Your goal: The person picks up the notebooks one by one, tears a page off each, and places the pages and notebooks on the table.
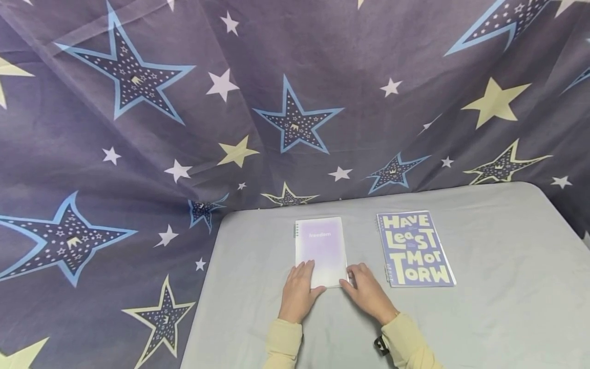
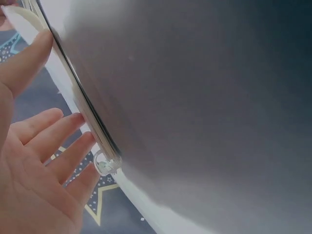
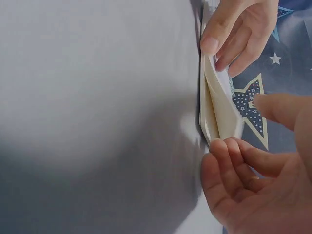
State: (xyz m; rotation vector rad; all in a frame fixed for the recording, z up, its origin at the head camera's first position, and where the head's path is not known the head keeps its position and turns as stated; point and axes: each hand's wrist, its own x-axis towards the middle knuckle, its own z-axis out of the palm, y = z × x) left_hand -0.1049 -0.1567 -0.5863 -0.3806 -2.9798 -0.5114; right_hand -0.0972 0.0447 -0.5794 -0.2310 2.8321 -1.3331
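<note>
A spiral notebook with a pale purple cover reading "freedom" (image 1: 321,246) lies on the grey-covered table, its coil at the left edge. My left hand (image 1: 297,292) rests at its lower left, the fingers on the cover and side and the thumb at the bottom edge. At the lower right edge is my right hand (image 1: 366,292). In the right wrist view, its bent fingertips touch the notebook's edge (image 3: 210,109), while the thumb stands apart from them. There the cover is slightly raised, with a gap over the pages.
A blue spiral notebook with large cream letters (image 1: 417,248) lies to the right of my right hand. A dark star-patterned curtain (image 1: 318,169) hangs behind and to the left of the table (image 1: 502,307).
</note>
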